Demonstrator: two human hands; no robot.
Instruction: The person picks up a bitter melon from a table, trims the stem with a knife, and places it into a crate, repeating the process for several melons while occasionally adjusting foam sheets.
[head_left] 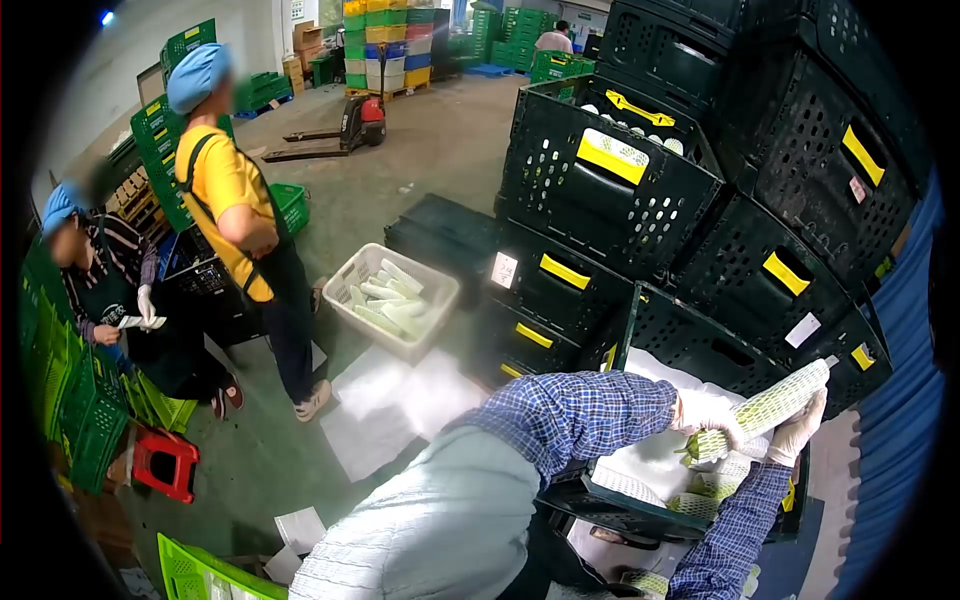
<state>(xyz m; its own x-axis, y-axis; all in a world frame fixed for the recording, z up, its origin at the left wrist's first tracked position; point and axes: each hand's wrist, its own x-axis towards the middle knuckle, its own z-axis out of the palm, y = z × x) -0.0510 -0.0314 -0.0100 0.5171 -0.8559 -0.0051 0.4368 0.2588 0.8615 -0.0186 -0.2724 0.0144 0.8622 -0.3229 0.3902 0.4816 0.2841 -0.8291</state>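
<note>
A long pale green vegetable (775, 400) in a white foam net is held at a slant over an open dark crate (690, 335). My left hand (712, 418), in a white glove, grips its lower left end, where a green tip pokes out. My right hand (797, 430), also gloved, is wrapped round its underside nearer the upper end. Below them in the crate lie white paper lining (640, 462) and more netted vegetables (712, 487).
Stacked dark crates (600, 190) rise ahead and to the right. A white basket (400, 340) of pale netted pieces stands on the floor, near paper sheets (375, 430). Two people in blue caps are at the left, near a red stool (165, 465). A pallet jack (350, 130) stands farther back.
</note>
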